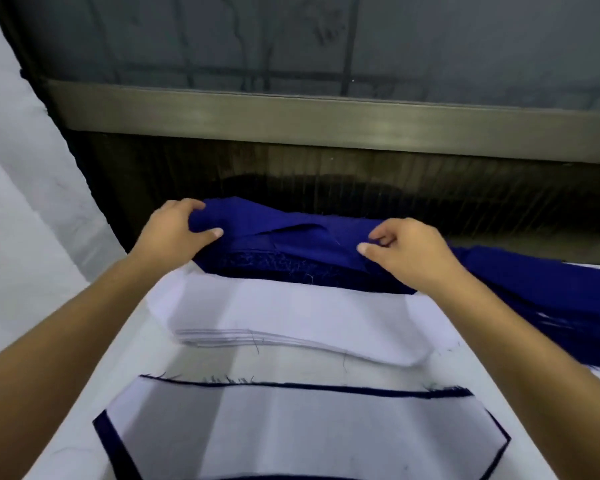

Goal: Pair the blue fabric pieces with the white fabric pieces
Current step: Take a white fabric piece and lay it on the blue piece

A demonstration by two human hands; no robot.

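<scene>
A stack of blue fabric pieces (291, 268) lies at the far edge of the table. Its top blue piece (284, 225) is lifted and creased between both hands. My left hand (177, 226) pinches the left end, and my right hand (409, 247) pinches the right end. In front of the blue stack sits a stack of white fabric pieces (291, 317). Nearest to me lies a white piece on top of a blue piece (291, 434), with only a dark blue border showing around it.
More blue fabric (551, 306) trails off to the right across the white table cover (146, 362). A dark wall panel and a metal window ledge (326, 119) rise just behind the table. A pale wall (21, 202) stands at the left.
</scene>
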